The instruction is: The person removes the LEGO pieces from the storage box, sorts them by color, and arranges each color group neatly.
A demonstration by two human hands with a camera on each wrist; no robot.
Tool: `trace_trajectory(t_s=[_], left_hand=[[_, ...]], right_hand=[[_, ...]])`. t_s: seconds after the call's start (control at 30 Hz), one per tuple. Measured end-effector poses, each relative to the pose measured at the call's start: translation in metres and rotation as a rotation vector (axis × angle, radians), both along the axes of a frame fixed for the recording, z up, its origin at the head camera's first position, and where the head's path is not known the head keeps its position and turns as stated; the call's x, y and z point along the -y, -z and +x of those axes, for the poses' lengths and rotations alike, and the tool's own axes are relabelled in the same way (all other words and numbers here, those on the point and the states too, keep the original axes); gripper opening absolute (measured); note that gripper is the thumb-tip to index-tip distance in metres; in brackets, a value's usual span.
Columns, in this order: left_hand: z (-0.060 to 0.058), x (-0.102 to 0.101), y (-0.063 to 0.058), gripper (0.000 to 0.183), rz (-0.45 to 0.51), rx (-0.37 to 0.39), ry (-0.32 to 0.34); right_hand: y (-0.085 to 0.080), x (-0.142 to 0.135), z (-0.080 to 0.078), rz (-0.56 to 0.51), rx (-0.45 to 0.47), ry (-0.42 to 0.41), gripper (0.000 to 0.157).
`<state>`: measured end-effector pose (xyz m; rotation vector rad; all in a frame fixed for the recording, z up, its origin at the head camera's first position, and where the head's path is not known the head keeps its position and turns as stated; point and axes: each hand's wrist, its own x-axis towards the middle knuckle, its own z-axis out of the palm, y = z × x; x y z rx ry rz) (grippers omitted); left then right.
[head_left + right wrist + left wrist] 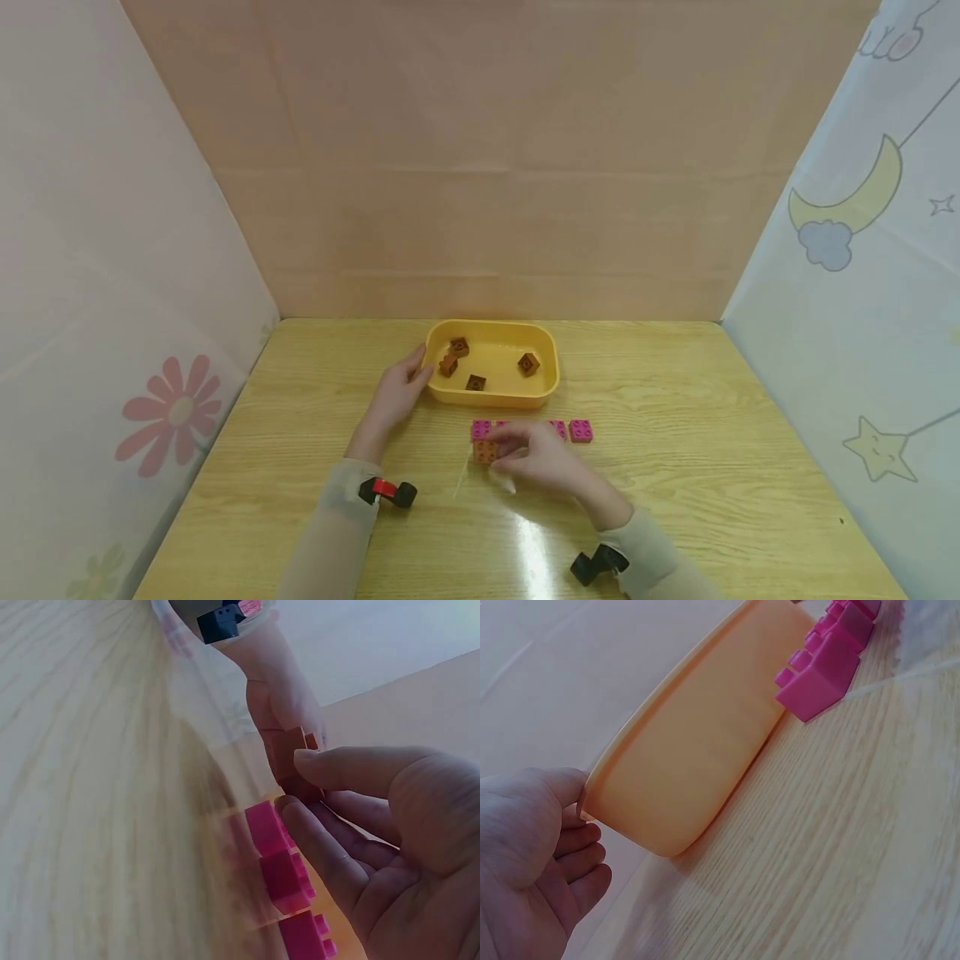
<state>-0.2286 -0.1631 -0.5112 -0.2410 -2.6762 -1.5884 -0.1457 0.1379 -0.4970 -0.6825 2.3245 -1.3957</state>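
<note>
My left hand (396, 393) grips the left end of a yellow plastic tray (491, 401), its thumb and forefinger at the rim in the left wrist view. Several brown toy bricks (528, 364) lie scattered inside the tray. In front of it runs a row of pink toy bricks (581, 431), studs up, partly hidden by my right hand (542, 458). Between thumb and fingers that hand pinches an orange-brown toy brick (289, 759). In the head view this brick sits just on the near side of the row's left end.
The wooden table (750, 483) carries all of this. A plain backdrop (510, 167) rises behind it, with patterned cloth walls on the left (90, 250) and right (840, 333). Each wrist wears a dark camera mount.
</note>
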Motion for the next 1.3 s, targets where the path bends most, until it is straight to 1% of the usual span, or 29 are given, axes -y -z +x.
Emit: trace_trajectory(t_s=[0.13, 0.3, 0.53, 0.83, 1.0, 1.3], left_hand=[[0.000, 0.000, 0.000, 0.061, -0.001, 0.000, 0.002], [0.001, -0.001, 0.000, 0.061, -0.001, 0.002, 0.001], [0.002, 0.000, -0.001, 0.062, 0.009, 0.013, 0.008], [0.001, 0.000, -0.001, 0.062, -0.006, 0.011, 0.009], [0.001, 0.000, -0.001, 0.061, 0.007, 0.018, 0.008], [0.002, -0.001, -0.003, 0.061, 0.003, 0.017, 0.006]], right_hand=[[0.006, 0.002, 0.000, 0.026, -0.008, -0.007, 0.039], [0.010, 0.005, 0.002, 0.039, 0.005, -0.020, 0.039], [0.013, 0.007, 0.003, 0.046, -0.056, -0.049, 0.038], [0.015, 0.008, 0.002, 0.056, -0.085, -0.052, 0.037], [0.016, 0.007, 0.002, 0.068, -0.093, -0.053, 0.038], [0.017, 0.008, 0.001, 0.087, -0.135, -0.058, 0.040]])
